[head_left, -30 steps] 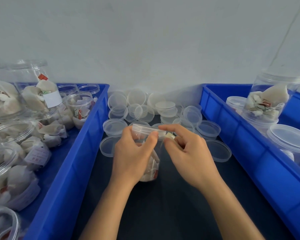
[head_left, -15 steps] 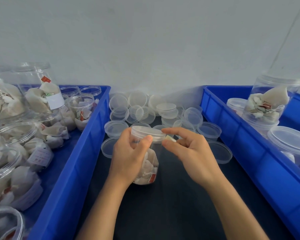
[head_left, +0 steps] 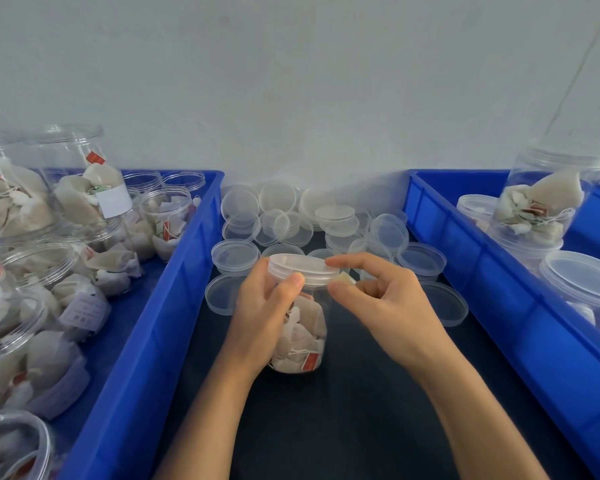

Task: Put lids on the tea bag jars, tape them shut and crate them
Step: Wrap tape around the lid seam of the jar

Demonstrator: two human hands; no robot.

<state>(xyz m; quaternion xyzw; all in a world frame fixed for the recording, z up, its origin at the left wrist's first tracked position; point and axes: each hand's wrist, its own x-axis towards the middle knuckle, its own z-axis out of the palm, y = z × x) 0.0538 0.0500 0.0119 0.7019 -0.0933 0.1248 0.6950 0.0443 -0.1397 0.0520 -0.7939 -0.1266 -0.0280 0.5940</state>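
A clear jar of tea bags (head_left: pixel 300 336) stands on the dark table between two blue crates, with a clear lid (head_left: pixel 302 268) on its top. My left hand (head_left: pixel 264 313) grips the jar's upper part, thumb pressed against the lid's rim. My right hand (head_left: pixel 378 299) is at the lid's right edge, forefinger on the rim, and it pinches a small pale roll that looks like tape (head_left: pixel 343 280).
Several loose clear lids (head_left: pixel 284 216) lie piled behind the jar. The left blue crate (head_left: pixel 160 327) holds several open jars of tea bags (head_left: pixel 84 199). The right blue crate (head_left: pixel 499 306) holds lidded jars (head_left: pixel 548 199).
The jar has come a little lower and nearer in the view. My right hand has slid slightly along the lid's right rim. Both hands keep their hold.
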